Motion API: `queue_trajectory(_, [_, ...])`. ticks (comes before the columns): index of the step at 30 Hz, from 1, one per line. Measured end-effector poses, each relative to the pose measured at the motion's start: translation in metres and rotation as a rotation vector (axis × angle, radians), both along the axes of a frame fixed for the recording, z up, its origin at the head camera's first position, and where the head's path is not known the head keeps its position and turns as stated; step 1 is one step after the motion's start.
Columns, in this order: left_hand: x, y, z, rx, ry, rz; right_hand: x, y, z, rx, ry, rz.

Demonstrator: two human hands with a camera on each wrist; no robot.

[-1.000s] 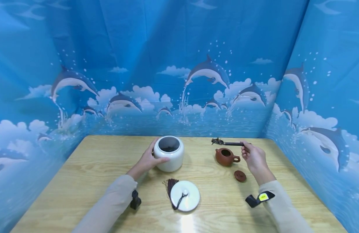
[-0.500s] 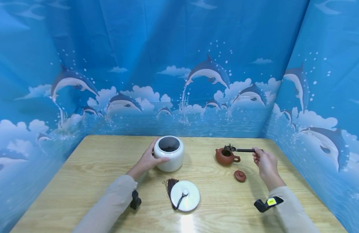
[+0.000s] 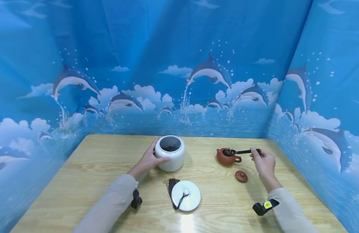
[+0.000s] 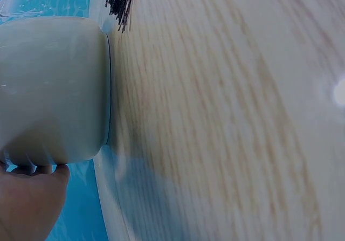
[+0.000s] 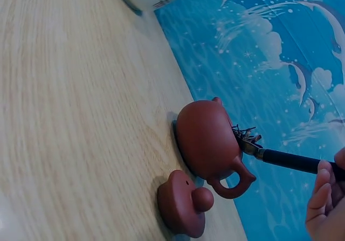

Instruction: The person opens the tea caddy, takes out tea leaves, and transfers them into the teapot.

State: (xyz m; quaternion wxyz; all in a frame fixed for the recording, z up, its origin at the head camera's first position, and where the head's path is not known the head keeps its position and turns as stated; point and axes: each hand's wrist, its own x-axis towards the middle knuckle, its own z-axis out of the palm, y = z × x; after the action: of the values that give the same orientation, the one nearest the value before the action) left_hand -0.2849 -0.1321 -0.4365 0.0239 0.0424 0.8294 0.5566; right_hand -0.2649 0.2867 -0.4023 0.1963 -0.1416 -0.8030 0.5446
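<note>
My left hand (image 3: pixel 148 162) grips the side of a white ceramic jar (image 3: pixel 175 158), its thumb across the front; the jar's mouth is uncovered, with a dark inside. In my right hand (image 3: pixel 264 163) the dark handle of a tea scoop (image 5: pixel 288 159) is pinched between thumb and fingers. The scoop's head, bearing dark tea leaves (image 5: pixel 247 133), sits at the mouth of a reddish-brown clay teapot (image 3: pixel 224 160). How far the head reaches inside cannot be told. The teapot stands upright, its handle toward my right hand.
The teapot's small lid (image 3: pixel 241 176) lies on the wooden table (image 3: pixel 109 161) in front of the pot. Nearer me, in front of the jar, rests a round white lid (image 3: pixel 186 195) with a dark tassel (image 3: pixel 172 185). A blue dolphin-print curtain (image 3: pixel 167 64) closes off the table's back and sides.
My right hand has moved right, then slightly back left, lowering the scoop from above and behind the teapot to its mouth. The left hand still holds the jar in place.
</note>
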Motion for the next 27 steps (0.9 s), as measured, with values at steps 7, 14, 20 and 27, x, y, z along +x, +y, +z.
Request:
queue_trajectory(7, [-0.0007, -0.0001, 0.0000, 0.017, -0.001, -0.012, 0.0003, -0.0083, -0.0004, 0.343, 0.165, 0.020])
queue_trajectory(14, [0.0000, 0.0006, -0.0003, 0.009, 0.018, -0.012, -0.0006, -0.0107, 0.0021, 0.424, 0.236, 0.014])
queue_trajectory(20, [-0.0015, 0.0005, -0.0013, 0.008, 0.020, -0.006, -0.0014, -0.0093, 0.0029, 0.433, 0.250, 0.019])
queue_trajectory(27, [-0.0015, -0.0005, -0.0023, 0.012, 0.009, -0.003, -0.0001, -0.0080, 0.0023, 0.389, 0.235, 0.010])
